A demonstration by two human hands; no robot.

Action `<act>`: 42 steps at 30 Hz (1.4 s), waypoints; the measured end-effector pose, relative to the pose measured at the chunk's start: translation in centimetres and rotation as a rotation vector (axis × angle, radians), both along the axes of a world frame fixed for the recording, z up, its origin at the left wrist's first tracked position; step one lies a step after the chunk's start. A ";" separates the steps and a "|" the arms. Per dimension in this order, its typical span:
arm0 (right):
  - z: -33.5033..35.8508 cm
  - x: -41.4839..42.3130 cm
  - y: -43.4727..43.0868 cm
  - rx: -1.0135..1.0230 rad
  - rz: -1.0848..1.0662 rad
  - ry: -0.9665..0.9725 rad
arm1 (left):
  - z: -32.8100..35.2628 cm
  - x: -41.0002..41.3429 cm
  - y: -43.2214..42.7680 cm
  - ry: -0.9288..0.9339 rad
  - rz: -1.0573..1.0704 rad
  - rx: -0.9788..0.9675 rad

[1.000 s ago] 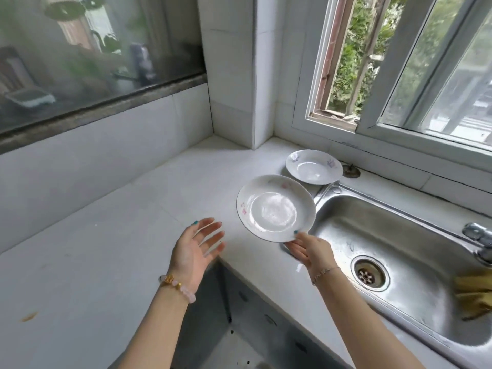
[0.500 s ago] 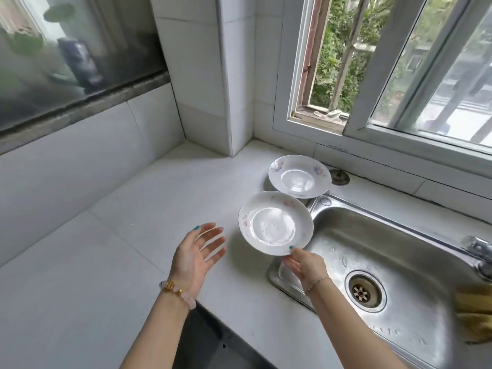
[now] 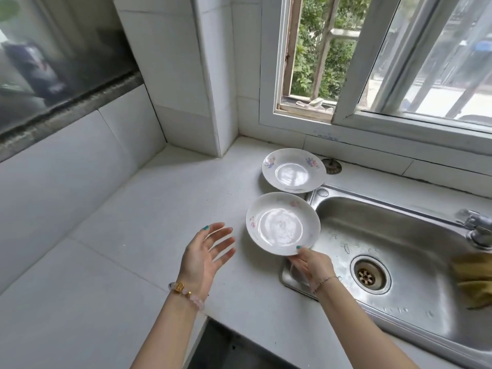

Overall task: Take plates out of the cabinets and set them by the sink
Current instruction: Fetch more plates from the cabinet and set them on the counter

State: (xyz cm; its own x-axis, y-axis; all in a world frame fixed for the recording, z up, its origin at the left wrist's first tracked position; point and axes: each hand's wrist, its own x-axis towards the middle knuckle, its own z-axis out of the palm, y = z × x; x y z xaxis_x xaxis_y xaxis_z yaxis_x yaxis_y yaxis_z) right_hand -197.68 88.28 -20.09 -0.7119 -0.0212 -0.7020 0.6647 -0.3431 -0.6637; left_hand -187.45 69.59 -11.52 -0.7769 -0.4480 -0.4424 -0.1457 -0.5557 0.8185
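Right hand (image 3: pixel 310 267) pinching near rim of held plate (image 3: pixel 282 223), carrying it face-up, seemingly just above counter (image 3: pixel 133 222) at left edge of sink (image 3: pixel 372 202). 2nd plate (image 3: pixel 293 170) sitting just behind, by sink's back corner. Left hand (image 3: pixel 205 251) hovering empty, fingers spread, left of held plate. Bare counter lying leftward; sink lip crowding right.
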 end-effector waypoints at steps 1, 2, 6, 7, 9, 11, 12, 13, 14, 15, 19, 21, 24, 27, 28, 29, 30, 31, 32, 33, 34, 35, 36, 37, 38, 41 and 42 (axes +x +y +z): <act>0.0 0.1 0.0 -0.002 -0.010 0.002 | -0.1 0.0 -0.1 -0.002 -0.010 -0.002; -0.1 0.1 0.0 -0.001 -0.019 0.001 | -0.1 -0.1 -0.2 -0.003 -0.019 -0.004; 0.1 0.4 -0.3 0.008 -0.030 -0.019 | -0.3 -0.1 -0.4 0.000 -0.045 -0.005; 0.2 0.4 -0.4 0.003 -0.031 -0.018 | -0.3 -0.1 -0.5 0.001 -0.051 -0.007; 0.4 0.5 -0.5 -0.001 -0.037 -0.011 | -0.4 0.0 -0.6 0.002 -0.060 -0.007; 0.6 0.7 -0.5 -0.008 -0.041 -0.007 | -0.5 0.1 -0.7 0.007 -0.067 -0.005; 0.6 0.7 -0.5 -0.017 -0.043 -0.009 | -0.5 0.2 -0.8 0.009 -0.070 -0.004; 0.7 0.8 -0.6 -0.028 -0.044 -0.011 | -0.6 0.3 -0.8 0.010 -0.072 -0.003; 0.6 0.8 -0.6 -0.035 -0.040 -0.014 | -0.6 0.3 -0.8 0.009 -0.075 -0.004; 0.6 0.9 -0.6 -0.043 -0.033 -0.018 | -0.6 0.4 -0.8 0.009 -0.077 -0.003; 0.7 1.3 -0.5 -0.037 -0.005 -0.003 | -0.7 1.0 -0.9 0.025 -0.074 0.011; 0.9 1.8 -0.3 -0.019 0.015 0.001 | -0.6 1.2 -1.0 0.033 -0.070 0.010; 1.4 2.8 -0.2 -0.006 0.038 -0.021 | -0.5 1.5 -1.2 0.040 -0.062 0.009; 2.1 4.1 0.0 0.000 0.064 0.008 | -0.3 2.0 -1.5 0.055 -0.058 0.004; 2.4 4.5 0.0 0.001 0.068 0.027 | -0.3 2.2 -1.6 0.056 -0.055 -0.003; 2.7 4.8 0.0 0.001 0.070 0.043 | -0.4 2.5 -1.6 0.054 -0.051 -0.012; 2.9 5.1 -0.1 -0.003 0.070 0.055 | -0.5 2.8 -1.7 0.050 -0.048 -0.019; 3.2 5.4 -0.3 -0.016 0.070 0.064 | -0.7 3.1 -1.8 0.048 -0.045 -0.021; 3.5 5.7 -0.4 -0.035 0.071 0.071 | -0.8 3.4 -1.9 0.046 -0.042 -0.020; 3.7 6.1 -0.6 -0.057 0.076 0.077 | -1.0 3.7 -2.0 0.044 -0.039 -0.021; 3.9 6.6 -0.9 -0.076 0.088 0.086 | -1.1 4.1 -2.0 0.041 -0.036 -0.023; 4.0 7.0 -1.1 -0.088 0.106 0.096 | -1.3 4.4 -2.1 0.037 -0.032 -0.027; 4.1 7.5 -1.3 -0.095 0.127 0.109 | -1.5 4.7 -2.1 0.032 -0.028 -0.030; 4.2 8.0 -1.6 -0.099 0.147 0.122 | -1.6 5.1 -2.2 0.026 -0.025 -0.033; 4.2 8.5 -1.9 -0.100 0.166 0.134 | -1.8 5.6 -2.2 0.021 -0.021 -0.035; 4.5 9.8 -2.8 -0.115 0.236 0.172 | -1.9 7.2 -2.5 0.021 0.020 -0.035; 4.5 10.3 -3.0 -0.125 0.263 0.179 | -1.9 7.8 -2.5 0.023 0.043 -0.037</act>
